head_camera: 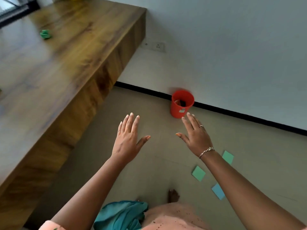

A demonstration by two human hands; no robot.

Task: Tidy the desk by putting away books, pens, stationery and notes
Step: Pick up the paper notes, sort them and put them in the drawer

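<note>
My left hand [127, 140] and my right hand [195, 136] are stretched out over the floor, fingers straight and spread, holding nothing. A red bin [181, 104] stands on the floor against the wall, just beyond my right fingertips, with some dark items inside. Three sticky notes lie on the floor to the right: a green one [198, 173], another green one [228, 157] partly behind my right arm, and a blue one [218, 191]. On the wooden desk [54, 67] at the left lies a crumpled green paper [44, 34].
The desk's thick wooden edge runs diagonally along the left. A white wall with a black skirting and a socket [155, 46] closes the far side. My foot [173, 195] and clothing show at the bottom.
</note>
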